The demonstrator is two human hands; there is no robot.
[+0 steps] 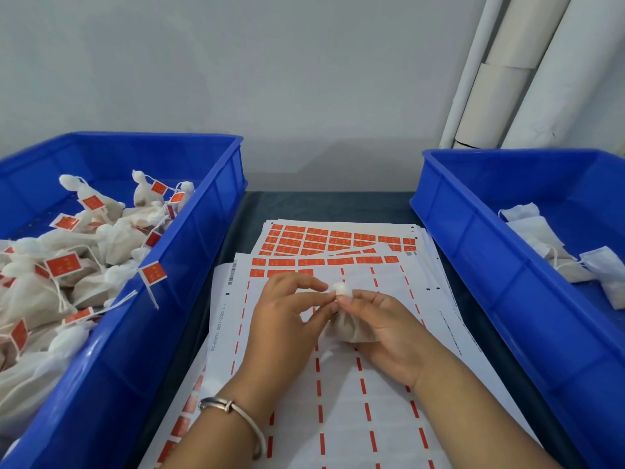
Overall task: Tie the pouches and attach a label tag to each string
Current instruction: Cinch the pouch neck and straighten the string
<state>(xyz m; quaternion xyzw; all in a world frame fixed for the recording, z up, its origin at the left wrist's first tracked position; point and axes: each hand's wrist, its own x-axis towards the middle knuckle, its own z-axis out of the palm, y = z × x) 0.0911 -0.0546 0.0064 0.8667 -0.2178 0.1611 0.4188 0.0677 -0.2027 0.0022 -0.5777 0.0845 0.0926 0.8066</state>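
A small white mesh pouch (351,328) sits at centre frame, its neck gathered into a puffed tuft at the top and its filled body bulging below. At the left, tied pouches (67,265) lie heaped in a blue bin, each with a string and a red label tag (63,265). At the right edge, untied flat pouches (554,245) lie loose. Label sheets (338,242) with red stickers lie fanned at centre.
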